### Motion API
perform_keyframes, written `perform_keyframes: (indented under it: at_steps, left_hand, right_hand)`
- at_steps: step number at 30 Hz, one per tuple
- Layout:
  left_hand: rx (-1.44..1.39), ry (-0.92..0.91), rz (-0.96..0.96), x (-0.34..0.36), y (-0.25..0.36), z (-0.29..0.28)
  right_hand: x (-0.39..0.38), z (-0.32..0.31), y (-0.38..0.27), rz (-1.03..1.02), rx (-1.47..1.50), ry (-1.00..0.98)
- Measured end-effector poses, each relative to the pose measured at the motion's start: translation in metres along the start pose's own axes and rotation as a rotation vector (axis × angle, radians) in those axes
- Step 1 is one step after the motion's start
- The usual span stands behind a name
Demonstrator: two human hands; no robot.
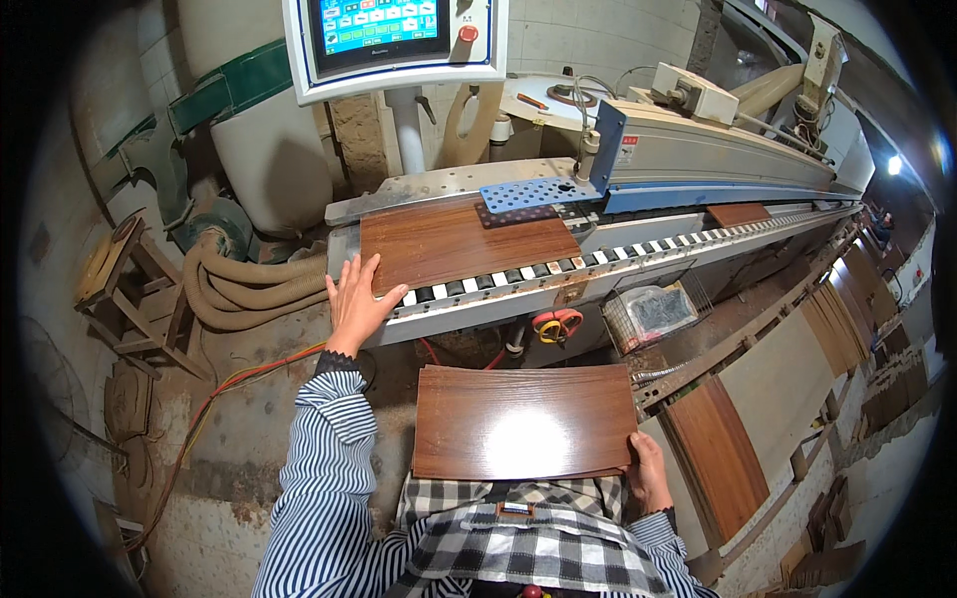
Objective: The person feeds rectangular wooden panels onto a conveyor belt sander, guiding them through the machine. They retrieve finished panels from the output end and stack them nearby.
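A wooden stool [148, 289] stands beside ribbed hoses [249, 284]. The left hand [361, 305], fingers spread wide, is at the near left corner of a brown panel [449, 244] on the machine, partly covered by a blue perforated plate [528, 193]. Nearer, a second panel [469, 409] sits above the lap, its right edge gripped by the right hand [650, 473]; rightward are a wire basket [620, 324] and stacked boards [720, 453].

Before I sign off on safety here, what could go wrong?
The left hand is at the corner of the far board, thumb close to the track, and might get pinched if either moves. The right hand holds the near board only at its right end, so that might tip or slide. The cords across the floor could catch a foot.
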State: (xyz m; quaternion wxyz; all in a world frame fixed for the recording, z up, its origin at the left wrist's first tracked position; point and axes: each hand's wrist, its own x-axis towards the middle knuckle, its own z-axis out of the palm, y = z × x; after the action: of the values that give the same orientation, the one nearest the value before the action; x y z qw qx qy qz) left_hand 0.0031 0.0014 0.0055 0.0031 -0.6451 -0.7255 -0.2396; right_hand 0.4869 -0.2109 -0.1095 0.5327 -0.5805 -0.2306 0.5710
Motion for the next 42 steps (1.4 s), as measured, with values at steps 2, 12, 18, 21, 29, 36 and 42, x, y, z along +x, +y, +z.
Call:
perform_keyframes:
  at_steps: [2,12,18,21,29,36,42]
  left_hand:
    - [-0.005,-0.006,0.001,-0.001,-0.001,-0.001]
    - [-0.044,-0.033,0.03,0.001,-0.007,-0.001]
    - [-0.086,-0.052,0.044,-0.002,-0.011,-0.002]
    - [-0.114,-0.05,0.052,-0.006,-0.012,-0.004]
    - [-0.168,-0.036,0.085,-0.008,-0.022,-0.009]
    - [-0.175,-0.049,0.086,-0.007,-0.024,-0.009]
    - [-0.174,-0.07,0.078,-0.006,-0.02,-0.012]
  right_hand:
    - [0.0,0.002,0.0,0.009,-0.004,-0.005]
    - [0.006,-0.003,0.01,-0.007,0.017,-0.007]
    - [0.003,0.001,0.007,-0.015,0.023,0.004]
    - [0.002,0.003,0.004,-0.002,0.015,0.011]
    - [0.005,-0.001,0.009,-0.01,0.037,-0.005]
    - [-0.001,0.005,0.002,-0.005,0.026,-0.004]
    - [0.002,0.002,0.005,-0.013,0.042,-0.011]
